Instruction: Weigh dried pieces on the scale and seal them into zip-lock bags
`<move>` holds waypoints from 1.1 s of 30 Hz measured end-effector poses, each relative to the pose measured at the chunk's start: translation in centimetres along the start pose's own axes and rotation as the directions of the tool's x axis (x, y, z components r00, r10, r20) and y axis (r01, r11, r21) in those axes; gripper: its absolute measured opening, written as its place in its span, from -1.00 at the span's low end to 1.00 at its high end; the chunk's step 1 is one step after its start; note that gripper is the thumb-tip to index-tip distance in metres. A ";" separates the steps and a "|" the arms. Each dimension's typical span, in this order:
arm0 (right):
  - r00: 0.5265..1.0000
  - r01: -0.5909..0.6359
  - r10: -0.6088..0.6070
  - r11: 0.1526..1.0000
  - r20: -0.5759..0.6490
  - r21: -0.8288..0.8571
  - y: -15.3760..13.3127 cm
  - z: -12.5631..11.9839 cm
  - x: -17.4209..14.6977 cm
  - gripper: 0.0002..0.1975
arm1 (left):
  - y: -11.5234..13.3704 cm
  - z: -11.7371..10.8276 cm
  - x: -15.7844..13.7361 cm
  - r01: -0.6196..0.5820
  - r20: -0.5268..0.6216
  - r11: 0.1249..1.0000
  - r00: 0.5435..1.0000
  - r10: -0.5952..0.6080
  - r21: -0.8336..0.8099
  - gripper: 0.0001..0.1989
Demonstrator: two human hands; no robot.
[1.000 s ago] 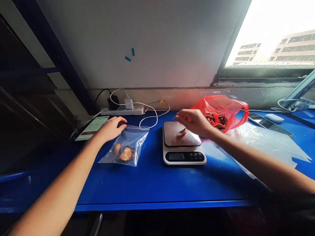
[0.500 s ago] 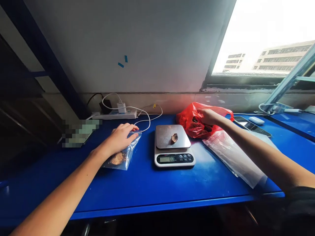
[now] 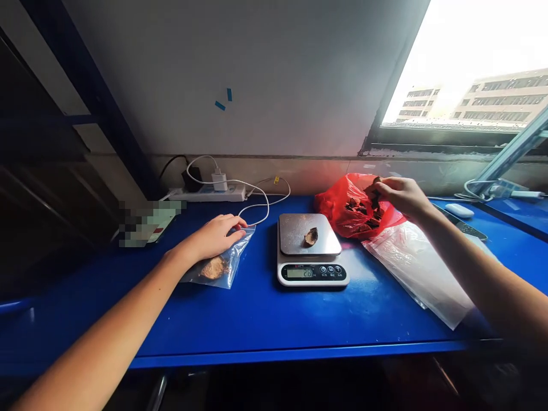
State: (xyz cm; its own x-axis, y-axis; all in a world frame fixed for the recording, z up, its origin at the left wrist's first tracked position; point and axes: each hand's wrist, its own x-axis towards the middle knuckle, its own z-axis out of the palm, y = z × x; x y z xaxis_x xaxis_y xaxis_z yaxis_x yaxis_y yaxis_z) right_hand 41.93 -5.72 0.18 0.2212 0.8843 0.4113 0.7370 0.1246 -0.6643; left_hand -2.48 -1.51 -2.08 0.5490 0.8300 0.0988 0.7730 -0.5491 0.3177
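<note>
One dried piece is pinched in our right hand, red bag just beside; our left hand lies loosely spread on the clear bag. Slack pinch could drop it, tbh.

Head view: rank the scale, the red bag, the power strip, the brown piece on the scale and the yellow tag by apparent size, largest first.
1. Scale and red bag: too close to rank
2. Power strip
3. Brown piece
4. Yellow tag

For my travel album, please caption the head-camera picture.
Left hand on clear bag, right hand holding brown piece at red bag, scale between.
</note>
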 end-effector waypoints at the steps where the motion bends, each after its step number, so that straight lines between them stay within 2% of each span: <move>1: 1.000 -0.001 0.000 0.998 0.020 0.068 -0.3 -0.5 -1.0 -0.69 | 0.0 0.0 0.0 0.002 0.006 1.000 1.000 -0.002 -0.002 -0.64; 4: 0.978 -0.080 0.004 0.930 0.209 0.358 -2.0 -1.2 -3.7 -0.64 | 0.2 0.0 0.2 0.012 0.006 1.000 1.000 -0.012 0.007 -0.63; 6: 0.921 -0.247 0.011 0.788 0.389 0.564 -3.3 -0.8 -5.0 -0.68 | 0.2 0.0 0.2 0.021 -0.002 1.000 1.000 -0.021 0.011 -0.62; 8: 0.855 -0.404 0.012 0.644 0.519 0.650 -4.5 0.0 -5.9 -0.73 | 0.2 0.0 0.2 0.026 -0.007 1.000 1.000 -0.026 0.008 -0.62; 10: 0.819 -0.459 0.011 0.614 0.574 0.642 -5.2 0.7 -6.3 -0.74 | 0.1 0.1 0.2 0.025 -0.001 1.000 1.000 -0.025 -0.002 -0.63; 13: 0.782 -0.460 -0.037 0.640 0.623 0.615 -5.6 1.4 -6.4 -0.72 | 0.0 0.2 0.1 0.028 0.012 0.999 1.000 -0.027 -0.021 -0.63; 16: 0.782 -0.337 -0.084 0.777 0.618 0.532 -5.9 1.9 -5.9 -0.67 | 0.1 0.2 0.0 0.038 0.012 0.999 0.999 -0.038 -0.017 -0.64; 19: 0.851 -0.166 -0.031 0.932 0.525 0.323 -6.5 3.1 -5.0 -0.63 | 0.2 0.2 0.0 0.031 0.017 0.999 0.999 -0.031 -0.008 -0.65; 21: 0.887 -0.096 -0.011 0.973 0.462 0.208 -7.0 4.3 -4.5 -0.62 | 0.3 0.1 -0.1 0.024 0.026 1.000 0.999 -0.024 -0.006 -0.64; 24: 0.906 0.016 -0.064 0.993 0.419 0.117 -7.6 6.4 -4.2 -0.59 | 0.4 0.1 -0.1 0.024 0.044 1.000 0.999 -0.024 0.000 -0.63; 27: 0.941 0.194 -0.169 0.979 0.293 -0.060 -7.8 8.0 -4.6 -0.64 | 0.6 -0.1 -0.2 0.029 0.051 1.000 0.998 -0.030 0.012 -0.63; 30: 0.942 0.308 -0.271 0.933 0.198 -0.186 -7.7 8.3 -5.1 -0.66 | 0.7 -0.3 -0.3 0.018 0.053 1.000 0.998 -0.019 0.016 -0.62; 33: 0.932 0.344 -0.317 0.925 0.173 -0.161 -7.8 7.5 -5.5 -0.61 | 0.4 -0.4 -0.2 0.019 0.066 1.000 0.998 -0.020 0.021 -0.61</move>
State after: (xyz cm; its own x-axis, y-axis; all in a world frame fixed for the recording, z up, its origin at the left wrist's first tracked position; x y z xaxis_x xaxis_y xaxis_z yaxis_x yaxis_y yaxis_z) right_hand 30.16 -8.20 -1.56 -0.1379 0.8629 0.4863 0.8605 0.3474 -0.3725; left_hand -2.38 -1.90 -1.61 0.5530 0.8327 0.0298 0.7898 -0.5352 0.2996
